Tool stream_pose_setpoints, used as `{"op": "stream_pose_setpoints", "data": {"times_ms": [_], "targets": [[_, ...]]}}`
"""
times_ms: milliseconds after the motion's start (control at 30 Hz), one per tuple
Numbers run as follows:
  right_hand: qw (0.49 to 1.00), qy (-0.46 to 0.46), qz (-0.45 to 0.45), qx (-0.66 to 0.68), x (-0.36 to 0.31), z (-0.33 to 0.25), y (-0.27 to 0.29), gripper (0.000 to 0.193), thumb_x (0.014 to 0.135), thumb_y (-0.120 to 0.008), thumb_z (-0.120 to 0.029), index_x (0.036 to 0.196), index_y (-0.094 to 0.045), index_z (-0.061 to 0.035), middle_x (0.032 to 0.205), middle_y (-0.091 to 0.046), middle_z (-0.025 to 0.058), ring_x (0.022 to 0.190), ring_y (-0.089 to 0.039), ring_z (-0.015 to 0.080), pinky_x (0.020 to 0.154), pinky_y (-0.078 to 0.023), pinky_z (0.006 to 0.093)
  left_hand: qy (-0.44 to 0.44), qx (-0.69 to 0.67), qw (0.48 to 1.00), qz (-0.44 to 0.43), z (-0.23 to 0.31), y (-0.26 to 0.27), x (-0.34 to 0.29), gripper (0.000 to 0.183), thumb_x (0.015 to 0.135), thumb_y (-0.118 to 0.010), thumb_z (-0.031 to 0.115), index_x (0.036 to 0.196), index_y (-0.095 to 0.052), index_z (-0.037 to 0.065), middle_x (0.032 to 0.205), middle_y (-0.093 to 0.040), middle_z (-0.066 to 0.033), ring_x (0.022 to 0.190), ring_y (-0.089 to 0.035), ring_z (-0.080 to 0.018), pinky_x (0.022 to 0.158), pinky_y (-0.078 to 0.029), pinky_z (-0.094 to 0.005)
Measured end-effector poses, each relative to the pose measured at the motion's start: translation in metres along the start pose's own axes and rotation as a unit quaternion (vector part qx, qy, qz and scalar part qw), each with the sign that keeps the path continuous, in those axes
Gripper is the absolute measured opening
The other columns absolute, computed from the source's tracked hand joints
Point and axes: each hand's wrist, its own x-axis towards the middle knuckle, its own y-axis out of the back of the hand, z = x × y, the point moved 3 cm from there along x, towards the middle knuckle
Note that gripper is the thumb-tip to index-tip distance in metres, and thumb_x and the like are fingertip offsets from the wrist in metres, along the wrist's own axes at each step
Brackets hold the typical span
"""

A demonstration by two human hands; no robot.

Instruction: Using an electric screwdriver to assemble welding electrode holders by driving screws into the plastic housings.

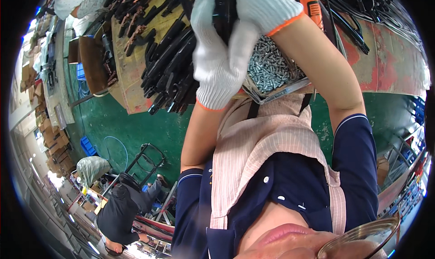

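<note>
Both my hands wear white knit gloves with orange cuffs. My left hand (216,64) is wrapped around a narrow black metal part (224,12) at the top middle. My right hand (265,5) closes over the same part from the right, its fingertips cut off by the top edge. An orange power tool (310,5) stands just right of my right wrist. Under my hands lies a tray of silvery bolts (268,68). A heap of black metal parts (170,64) rests on cardboard to the left of my left hand.
A worn red-brown bench top (389,59) with black wires runs along the upper right. The floor is green (136,123). At lower left another person in dark clothes (118,211) bends beside a hand cart (147,157). Near them are a blue crate (87,145) and stacked cartons.
</note>
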Motion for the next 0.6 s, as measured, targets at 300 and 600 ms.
{"op": "stream_pose_setpoints", "data": {"times_ms": [300, 600], "targets": [[0.725, 0.254, 0.014, -0.640, -0.060, -0.064, 0.056, 0.065, 0.084, -0.074, -0.033, 0.138, -0.050, -0.0057, 0.121, -0.063, 0.0181, 0.112, -0.062, 0.0351, 0.094, -0.050, 0.0417, 0.414, -0.594, 0.684, 0.089, -0.018, -0.027, 0.003, 0.043, 0.088, -0.062, -0.003, 0.124, -0.040, -0.004, 0.093, -0.068, -0.0187, 0.077, -0.071, -0.0277, 0.066, -0.062, -0.0418], [0.688, 0.010, 0.207, -0.696, -0.105, -0.021, 0.127, 0.071, 0.084, -0.074, -0.030, 0.145, -0.043, -0.0118, 0.110, -0.065, 0.0214, 0.105, -0.063, 0.0384, 0.091, -0.051, 0.0431, 0.428, -0.543, 0.722, 0.026, -0.020, -0.048, -0.015, 0.021, 0.093, -0.068, 0.012, 0.105, -0.051, 0.009, 0.077, -0.057, -0.0056, 0.054, -0.050, -0.0081, 0.042, -0.036, -0.0200]]}}
